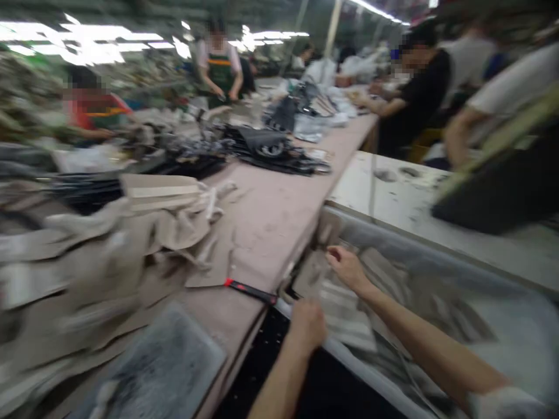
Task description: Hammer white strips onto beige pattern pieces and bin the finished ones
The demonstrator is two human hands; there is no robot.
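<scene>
My left hand [308, 323] is closed and blurred at the near rim of a fabric-lined bin [437, 250]; whatever its fingers hold is hidden. Further out over the bin, my right hand [347, 267] has curled fingers, with thumb and forefinger drawn together; I cannot make out anything between them. Just left of the right fingertips, above the left hand, is a beige fabric panel [309, 270]. Striped beige pieces [347, 314] lie in the bin below the right hand. A black-and-red box cutter [251, 290] rests on the table edge, left of both hands.
Beige fabric pieces [148, 233] are heaped on the pinkish long table [271, 215], and dark pieces [266, 145] lie beyond them. A grey scuffed board [170, 355] is at the near left. A white worktable [388, 192] adjoins on the right. Several people work around the tables.
</scene>
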